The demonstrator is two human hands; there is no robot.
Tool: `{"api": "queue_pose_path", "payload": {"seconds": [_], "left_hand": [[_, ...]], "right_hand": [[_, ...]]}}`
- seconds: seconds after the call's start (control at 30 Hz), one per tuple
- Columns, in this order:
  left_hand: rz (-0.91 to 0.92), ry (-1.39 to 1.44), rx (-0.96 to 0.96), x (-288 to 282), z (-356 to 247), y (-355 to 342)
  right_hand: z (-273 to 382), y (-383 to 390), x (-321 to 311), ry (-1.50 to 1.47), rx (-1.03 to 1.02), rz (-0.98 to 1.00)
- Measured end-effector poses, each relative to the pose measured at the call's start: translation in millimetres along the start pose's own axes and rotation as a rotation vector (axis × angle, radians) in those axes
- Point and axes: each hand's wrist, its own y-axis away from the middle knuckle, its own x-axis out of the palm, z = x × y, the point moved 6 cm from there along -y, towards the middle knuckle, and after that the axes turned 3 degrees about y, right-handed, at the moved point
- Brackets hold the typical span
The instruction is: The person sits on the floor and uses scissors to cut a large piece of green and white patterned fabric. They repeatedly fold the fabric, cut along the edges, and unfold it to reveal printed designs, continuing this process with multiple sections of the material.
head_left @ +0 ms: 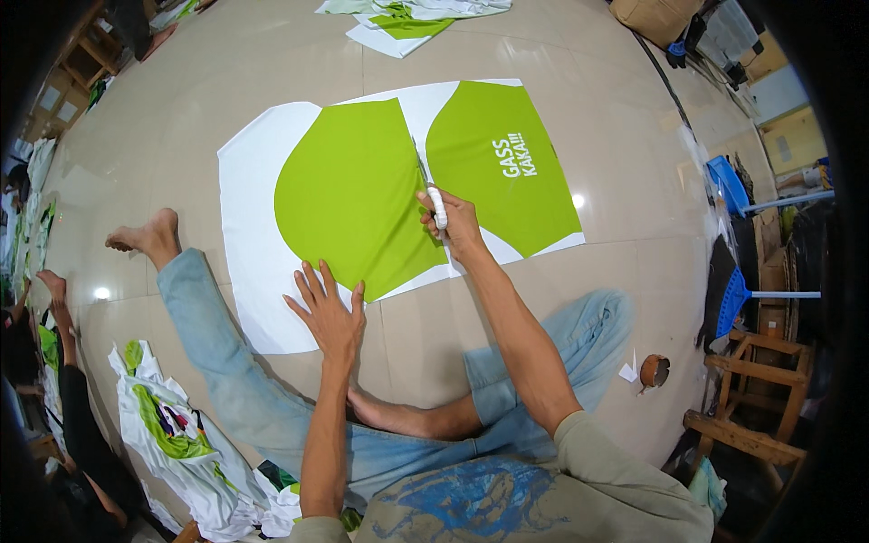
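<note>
At the far left edge another person's dark-trousered legs and bare feet (pixel 54 290) are seen, cut off by the rim of the view. Just to their right, near the lower edge, a crumpled heap of white and green printed cloth (pixel 176 434) lies on the tiled floor (pixel 181 118), its pattern too bunched to be made out.

A bare foot (pixel 145 235) and a leg in light blue jeans (pixel 208 335) are stretched out toward the left, the leg lying over the near left part of the fabric sheet. The fabric sheet (pixel 249 226) — white, printed with two large green shapes — is spread flat on the floor in the middle of the scene.

The left hand (pixel 330 312) is laid flat on the near edge of the sheet, fingers spread and released, grasping nothing. To its right, the right hand (pixel 453 222) is clenched around a white-handled cutting tool (pixel 433 195), whose blade points away along the white strip between the two green shapes; most of the handle is hidden inside the fist, so the kind of tool cannot be told for certain.

Farther off, more green and white cloth pieces (pixel 407 18) lie at the far edge, partly cut off. At the right, a small brown round object (pixel 654 369) rests on the floor, with blue plastic items (pixel 729 181) and a wooden frame (pixel 756 398) beyond — all bent and dim toward the rim.
</note>
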Motion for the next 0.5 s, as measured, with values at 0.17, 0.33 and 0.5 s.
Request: {"api": "queue_pose_path", "payload": {"seconds": [0.17,0.33,0.5], "left_hand": [[0.013,-0.007,0.001,1,1,-1],[0.015,-0.008,-0.002,1,2,-1],[0.042,0.002,-0.005,-2,-4,-2]], "right_hand": [[-1,-8,-1,-0.011,0.002,0.002],[18,-14,6,-0.019,0.027,0.006],[19,-36,8,-0.008,-0.032,0.013]]}}
